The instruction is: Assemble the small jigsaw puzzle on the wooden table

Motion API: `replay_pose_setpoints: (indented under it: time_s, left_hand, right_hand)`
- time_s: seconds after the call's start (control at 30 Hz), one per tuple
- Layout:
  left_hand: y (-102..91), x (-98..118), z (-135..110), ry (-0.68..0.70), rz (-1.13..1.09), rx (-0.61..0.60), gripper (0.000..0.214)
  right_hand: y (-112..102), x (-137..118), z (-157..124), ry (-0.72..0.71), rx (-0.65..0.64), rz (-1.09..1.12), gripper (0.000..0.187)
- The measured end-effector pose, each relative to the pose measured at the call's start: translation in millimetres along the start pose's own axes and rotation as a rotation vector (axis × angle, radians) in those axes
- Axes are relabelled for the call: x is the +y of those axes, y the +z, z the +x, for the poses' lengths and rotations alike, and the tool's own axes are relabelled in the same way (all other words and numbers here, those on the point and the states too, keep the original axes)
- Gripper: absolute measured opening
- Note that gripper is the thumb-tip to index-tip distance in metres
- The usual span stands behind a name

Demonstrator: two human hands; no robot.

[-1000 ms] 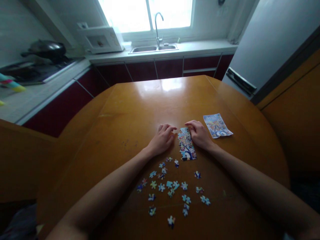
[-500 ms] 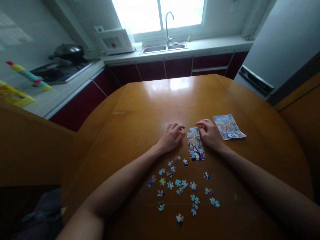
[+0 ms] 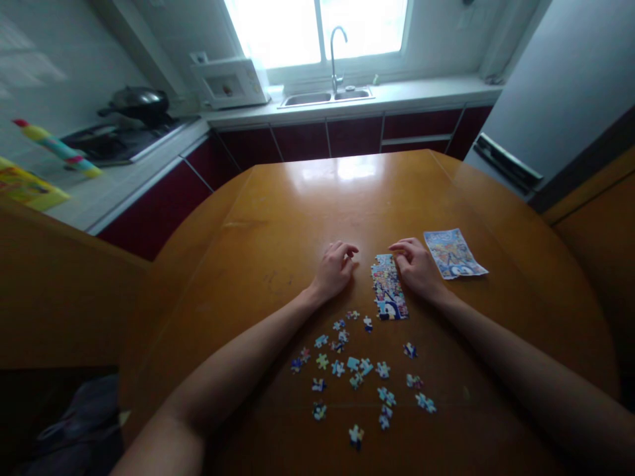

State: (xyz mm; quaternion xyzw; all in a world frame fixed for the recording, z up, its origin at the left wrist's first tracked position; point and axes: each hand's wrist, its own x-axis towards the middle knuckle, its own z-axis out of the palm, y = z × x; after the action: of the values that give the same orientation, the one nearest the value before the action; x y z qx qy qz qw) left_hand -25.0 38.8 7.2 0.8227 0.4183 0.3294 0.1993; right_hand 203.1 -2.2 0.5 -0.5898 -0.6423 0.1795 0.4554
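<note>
A partly joined jigsaw puzzle [image 3: 389,287] lies flat on the wooden table, a tall narrow strip with a straight right edge and knobs along its left. My right hand [image 3: 417,270] rests against its upper right side, fingers loosely bent and apart, with nothing held. To the left of the strip, with a gap between, my left hand [image 3: 335,270] lies on the table, fingers slightly curled and holding nothing visible. Several loose puzzle pieces [image 3: 338,367] are scattered nearer to me, below the strip. One white and dark blue piece [image 3: 368,323] sits just off its lower left corner.
A creased picture sheet [image 3: 454,253] lies right of my right hand. The round-ended table [image 3: 297,211] fills the middle. Beyond it are a sink [image 3: 307,98] with a tap, a microwave [image 3: 231,82], a stove with a pan [image 3: 139,102], and a fridge [image 3: 555,86] at right.
My left hand has drawn back a little to the left, away from the joined puzzle. My right hand and the loose pieces stay where they were.
</note>
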Motion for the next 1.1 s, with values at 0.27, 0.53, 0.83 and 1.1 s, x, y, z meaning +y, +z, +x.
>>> replay_pose_setpoints:
  time_s: [0.27,0.53,0.83,1.1]
  left_hand:
    - [1.7,-5,0,0.003,-0.025,-0.001,0.031]
    - [0.6,-2,1,-0.006,-0.031,-0.003,0.031]
    - [1.0,-1,0,-0.011,-0.035,-0.002,0.030]
    - [1.3,-1,0,-0.031,-0.040,-0.009,0.027]
  right_hand:
    - [0,2,0,0.015,0.018,0.026,0.023]
    - [0,3,0,0.019,0.012,0.008,0.022]
    - [-1,3,1,0.015,-0.002,-0.003,0.022]
    - [-9,-51,-26,-0.319,-0.086,-0.154,0.014]
